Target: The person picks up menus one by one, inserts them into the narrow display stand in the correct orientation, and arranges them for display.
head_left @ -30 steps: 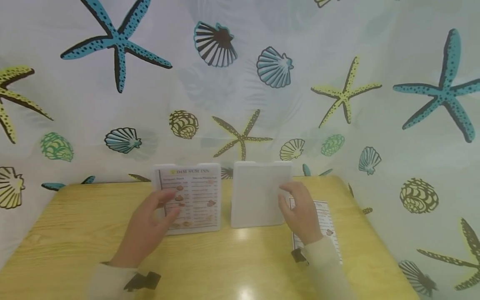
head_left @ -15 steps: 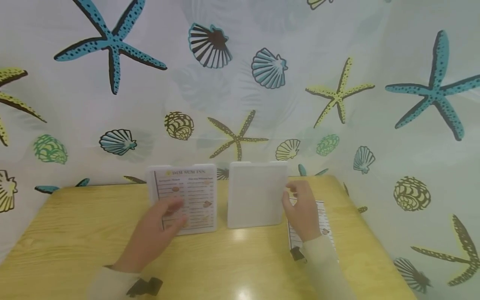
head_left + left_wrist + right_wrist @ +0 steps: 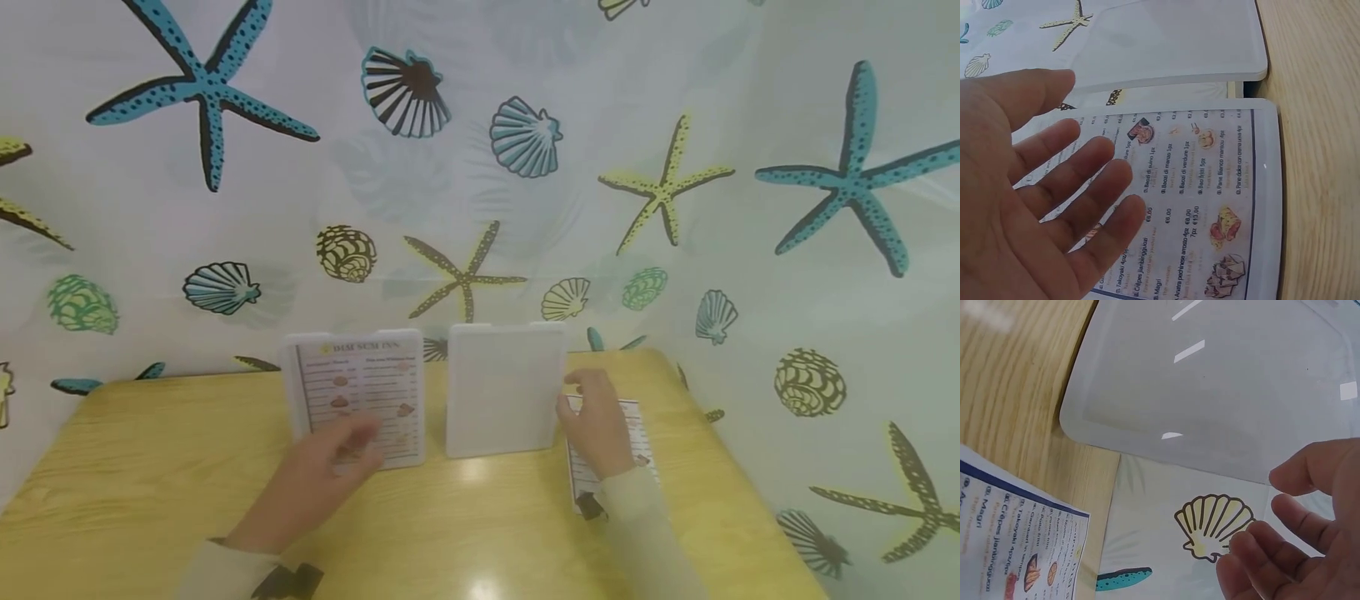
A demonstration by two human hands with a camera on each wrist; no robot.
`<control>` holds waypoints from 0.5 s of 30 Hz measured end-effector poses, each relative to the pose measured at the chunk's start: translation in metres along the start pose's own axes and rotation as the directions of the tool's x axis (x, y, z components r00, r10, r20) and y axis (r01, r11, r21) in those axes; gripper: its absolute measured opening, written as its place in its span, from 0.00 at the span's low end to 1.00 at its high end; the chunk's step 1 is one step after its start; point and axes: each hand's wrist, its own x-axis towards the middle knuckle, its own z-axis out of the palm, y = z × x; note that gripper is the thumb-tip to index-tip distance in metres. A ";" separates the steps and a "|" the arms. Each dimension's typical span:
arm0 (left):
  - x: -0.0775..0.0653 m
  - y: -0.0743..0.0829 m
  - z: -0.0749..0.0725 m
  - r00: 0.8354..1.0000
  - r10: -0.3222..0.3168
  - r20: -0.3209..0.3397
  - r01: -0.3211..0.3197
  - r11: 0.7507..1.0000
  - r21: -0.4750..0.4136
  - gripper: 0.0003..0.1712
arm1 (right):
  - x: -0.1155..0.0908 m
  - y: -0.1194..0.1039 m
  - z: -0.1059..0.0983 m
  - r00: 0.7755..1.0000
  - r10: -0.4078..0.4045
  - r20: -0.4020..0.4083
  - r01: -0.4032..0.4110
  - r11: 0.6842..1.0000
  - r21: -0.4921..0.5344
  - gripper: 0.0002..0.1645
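A white-framed stand holding a printed "DIM SUM INN" menu (image 3: 393, 383) stands at the left of the table. My left hand (image 3: 318, 471) hovers before its lower part, fingers spread and loosely bent, holding nothing. In the left wrist view, the left palm (image 3: 1029, 212) faces the menu card (image 3: 1210, 187). To the right stands a second stand with a blank panel (image 3: 506, 392). My right hand (image 3: 598, 429) is at that stand's right edge; whether the thumb touches it I cannot tell. Beneath the right hand lies a loose menu sheet (image 3: 642, 437), partly covered.
Everything stands on a light wooden table (image 3: 420, 533). White cloth with starfish and shell prints (image 3: 420, 183) hangs behind and at the right. In the right wrist view, the blank stand's clear panel (image 3: 1210, 375) reflects light.
The view has turned slightly right. My left hand has moved down and right across the menu stand. My right fingers have shifted from over the blank stand's edge to just beside it.
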 end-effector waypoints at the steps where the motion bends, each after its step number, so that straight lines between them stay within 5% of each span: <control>1: 0.000 -0.001 0.001 1.000 -0.007 0.013 0.007 1.000 0.003 0.24 | 0.000 0.001 0.001 1.000 0.015 0.010 -0.015 1.000 -0.003 0.18; 10: 0.003 -0.003 0.006 0.990 -0.066 0.125 0.064 0.998 0.022 0.20 | -0.001 0.010 0.000 0.991 0.089 0.096 -0.083 0.995 -0.061 0.21; 15: 0.004 -0.004 0.009 0.984 -0.084 0.160 0.078 0.996 0.044 0.22 | -0.002 0.018 -0.002 0.953 0.200 0.229 -0.167 0.974 -0.154 0.25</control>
